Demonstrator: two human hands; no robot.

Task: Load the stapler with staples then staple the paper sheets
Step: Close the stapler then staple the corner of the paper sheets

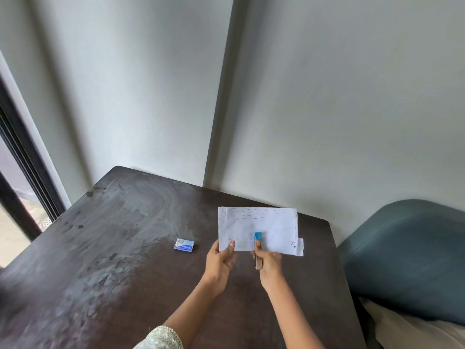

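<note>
White paper sheets point(266, 224) with rows of staple marks are held up above the dark table point(125, 235). My left hand point(219, 260) pinches their lower left corner. My right hand point(268, 263) grips a small stapler point(258, 239) with a blue top and a metal body, its jaws set over the sheets' lower edge near the middle. A small blue staple box point(184, 245) lies on the table to the left of my left hand.
The table stands in a corner against grey walls. A teal cushioned seat point(407, 258) sits to the right of the table. A dark-framed window or door point(22, 172) runs along the left side.
</note>
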